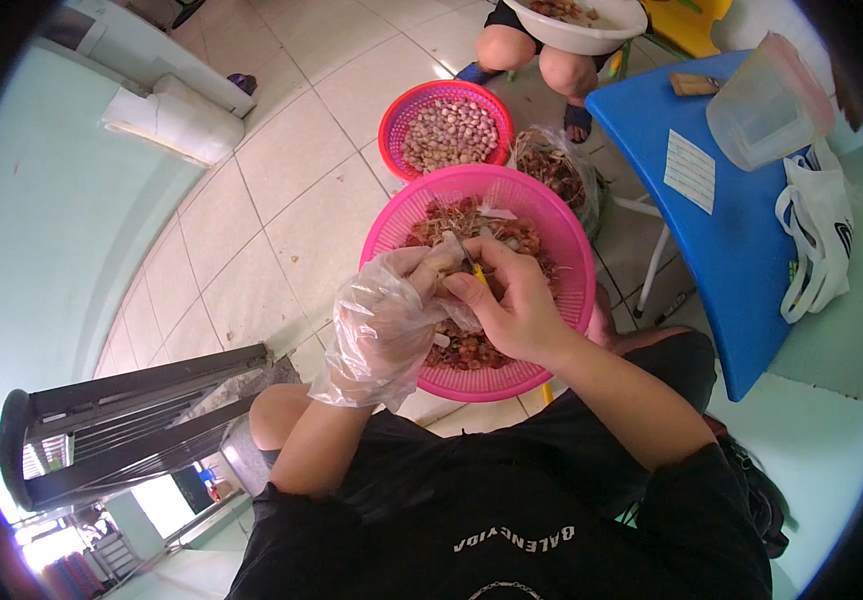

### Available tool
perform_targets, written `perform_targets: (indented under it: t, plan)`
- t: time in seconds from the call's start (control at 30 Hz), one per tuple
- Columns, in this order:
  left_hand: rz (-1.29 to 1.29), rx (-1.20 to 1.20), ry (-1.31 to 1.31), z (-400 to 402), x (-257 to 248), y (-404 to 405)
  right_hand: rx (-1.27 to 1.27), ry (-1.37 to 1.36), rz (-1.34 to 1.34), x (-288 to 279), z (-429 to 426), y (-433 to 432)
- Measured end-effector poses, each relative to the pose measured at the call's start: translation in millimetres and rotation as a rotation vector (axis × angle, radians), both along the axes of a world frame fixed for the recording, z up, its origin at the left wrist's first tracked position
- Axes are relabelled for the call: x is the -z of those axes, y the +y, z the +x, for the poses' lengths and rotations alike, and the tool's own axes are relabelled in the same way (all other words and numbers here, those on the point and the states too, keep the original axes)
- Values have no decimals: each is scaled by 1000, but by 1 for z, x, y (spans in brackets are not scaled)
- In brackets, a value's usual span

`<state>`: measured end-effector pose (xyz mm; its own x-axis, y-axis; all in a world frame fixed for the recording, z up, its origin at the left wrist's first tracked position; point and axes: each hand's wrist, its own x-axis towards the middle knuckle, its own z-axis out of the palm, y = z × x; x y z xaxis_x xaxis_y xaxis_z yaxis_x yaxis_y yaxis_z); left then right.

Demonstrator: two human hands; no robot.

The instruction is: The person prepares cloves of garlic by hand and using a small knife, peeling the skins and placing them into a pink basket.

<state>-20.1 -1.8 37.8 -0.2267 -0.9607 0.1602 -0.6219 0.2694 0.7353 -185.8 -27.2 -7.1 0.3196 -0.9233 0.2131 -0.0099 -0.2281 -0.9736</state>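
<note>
My left hand (386, 315) wears a loose clear plastic glove. Its fingers pinch what seems to be a small shallot, mostly hidden by the fingers and the film. Bare of any glove, my right hand (510, 300) grips a small knife (481, 274) with a yellow handle, its blade against the left fingertips. Both hands meet above a pink plastic basket (574, 315). Inside it lie reddish-brown shallots (469, 352) with dry roots and loose skins, partly covered by my hands.
Beyond stands a red basket (384, 135) of pale peeled bulbs (450, 135), beside a plastic bag (559, 169) of unpeeled ones. Another person (506, 49) sits opposite with a white basin (589, 34). At right, a blue table (746, 285) bears a clear container (765, 112). A dark metal railing (146, 382) is at left.
</note>
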Motion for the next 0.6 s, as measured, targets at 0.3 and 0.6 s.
perform_targets:
  t: [0.3, 0.6]
  plan:
    - [108, 18, 204, 5, -14, -4, 86, 120, -351, -12, -5, -2]
    - [625, -222, 1333, -4, 25, 3, 57, 234, -594, -7, -15, -9]
